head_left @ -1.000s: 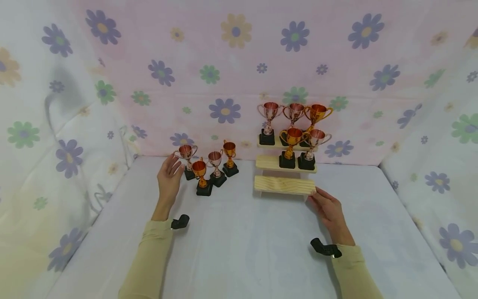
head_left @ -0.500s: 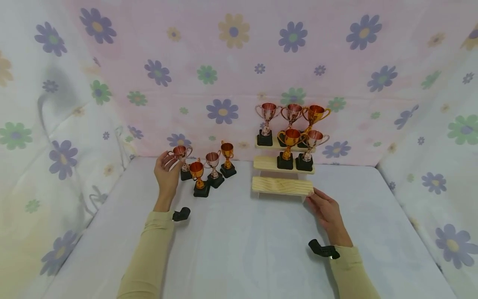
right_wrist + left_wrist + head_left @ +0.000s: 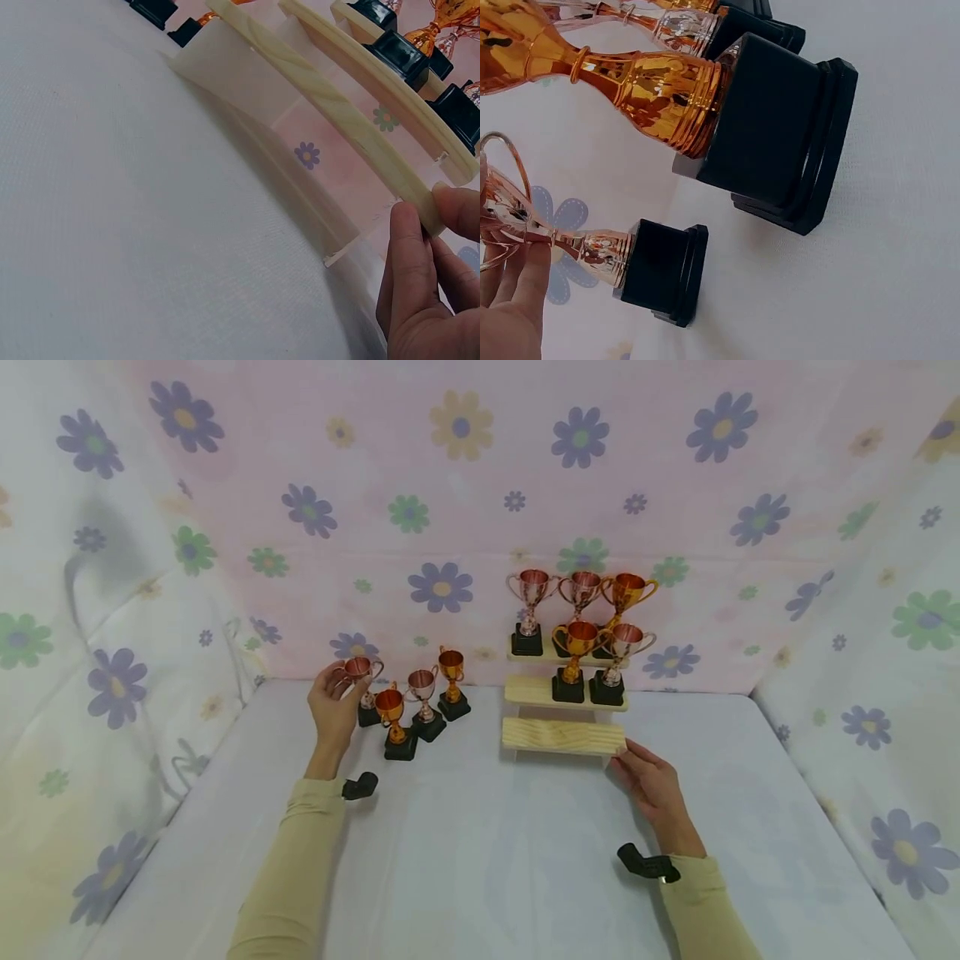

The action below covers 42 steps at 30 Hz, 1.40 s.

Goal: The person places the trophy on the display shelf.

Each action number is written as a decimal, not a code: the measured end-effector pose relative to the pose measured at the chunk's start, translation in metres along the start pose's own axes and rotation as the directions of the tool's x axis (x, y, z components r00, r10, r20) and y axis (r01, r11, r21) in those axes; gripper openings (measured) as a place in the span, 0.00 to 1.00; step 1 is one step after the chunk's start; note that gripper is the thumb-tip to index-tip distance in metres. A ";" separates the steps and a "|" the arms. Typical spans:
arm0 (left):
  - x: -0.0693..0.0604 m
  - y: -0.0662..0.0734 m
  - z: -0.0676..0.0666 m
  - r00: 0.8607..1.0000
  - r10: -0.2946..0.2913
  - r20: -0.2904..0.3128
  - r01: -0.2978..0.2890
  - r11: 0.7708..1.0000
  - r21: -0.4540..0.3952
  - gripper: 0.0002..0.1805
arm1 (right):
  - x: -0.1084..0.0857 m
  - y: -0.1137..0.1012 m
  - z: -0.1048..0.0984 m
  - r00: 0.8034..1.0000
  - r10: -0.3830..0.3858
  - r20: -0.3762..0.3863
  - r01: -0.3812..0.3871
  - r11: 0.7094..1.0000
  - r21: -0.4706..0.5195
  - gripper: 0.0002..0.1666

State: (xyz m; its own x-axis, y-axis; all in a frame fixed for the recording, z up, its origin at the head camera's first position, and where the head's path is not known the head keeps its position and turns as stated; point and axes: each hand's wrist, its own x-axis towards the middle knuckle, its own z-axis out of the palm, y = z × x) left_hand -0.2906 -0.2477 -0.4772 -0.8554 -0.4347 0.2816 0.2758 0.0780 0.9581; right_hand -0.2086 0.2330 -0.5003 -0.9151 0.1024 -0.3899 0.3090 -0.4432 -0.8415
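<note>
At the left of the table my left hand (image 3: 332, 718) grips the cup of a rose-gold trophy (image 3: 357, 668). In the left wrist view its black base (image 3: 660, 266) shows whole, while my fingers cover part of the cup. Whether that base touches the table, I cannot tell. Close beside it stand a gold trophy (image 3: 390, 703), another rose-gold trophy (image 3: 422, 685) and a second gold one (image 3: 452, 667). My right hand (image 3: 658, 789) pinches the right end of the lowest board (image 3: 562, 735) of a stepped wooden display shelf, thumb on top and fingers below.
Two trophies, one gold (image 3: 572, 652) and one rose-gold (image 3: 617, 660), stand on the right of the middle board (image 3: 527, 690). Three more line the top board (image 3: 517, 653). Clear side panels (image 3: 225, 67) hold up the boards. A flowered cloth (image 3: 375, 539) hangs behind the white table (image 3: 480, 860).
My left hand has come from beside the rose-gold trophy to a grip round its cup. The right hand keeps its hold on the lowest board. The head view has shifted slightly.
</note>
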 end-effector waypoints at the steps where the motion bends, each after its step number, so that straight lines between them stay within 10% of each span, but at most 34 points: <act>1: 0.000 0.000 -0.001 1.000 0.005 0.001 -0.005 1.000 0.004 0.32 | 0.000 0.000 0.000 1.000 -0.001 0.004 0.001 1.000 -0.002 0.36; 11: -0.019 0.032 -0.010 0.991 0.085 -0.107 -0.096 0.991 -0.097 0.26 | 0.001 0.002 0.000 1.000 -0.007 0.000 0.007 1.000 -0.011 0.36; 16: -0.019 0.026 -0.021 0.959 0.156 -0.237 -0.193 0.971 -0.138 0.24 | 0.001 0.002 0.000 1.000 -0.008 -0.005 0.008 1.000 0.003 0.37; 24: -0.033 0.059 -0.034 0.919 0.254 -0.302 -0.330 0.915 -0.234 0.20 | 0.003 0.003 0.000 1.000 -0.002 -0.011 0.002 1.000 -0.001 0.37; 32: -0.053 0.111 -0.022 0.959 0.266 -0.101 -0.284 0.874 -0.394 0.20 | 0.003 0.003 -0.002 1.000 -0.003 -0.006 0.003 1.000 -0.006 0.37; 42: -0.079 0.125 0.041 0.925 0.313 0.216 -0.233 0.916 -0.328 0.21 | 0.000 0.002 0.000 1.000 -0.007 0.002 0.007 1.000 0.004 0.36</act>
State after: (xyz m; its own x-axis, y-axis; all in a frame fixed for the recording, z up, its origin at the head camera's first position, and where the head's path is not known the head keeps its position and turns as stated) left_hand -0.2067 -0.1666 -0.3775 -0.7997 -0.1843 0.5714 0.5954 -0.1212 0.7942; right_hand -0.2083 0.2320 -0.5024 -0.9176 0.1038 -0.3836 0.3019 -0.4458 -0.8427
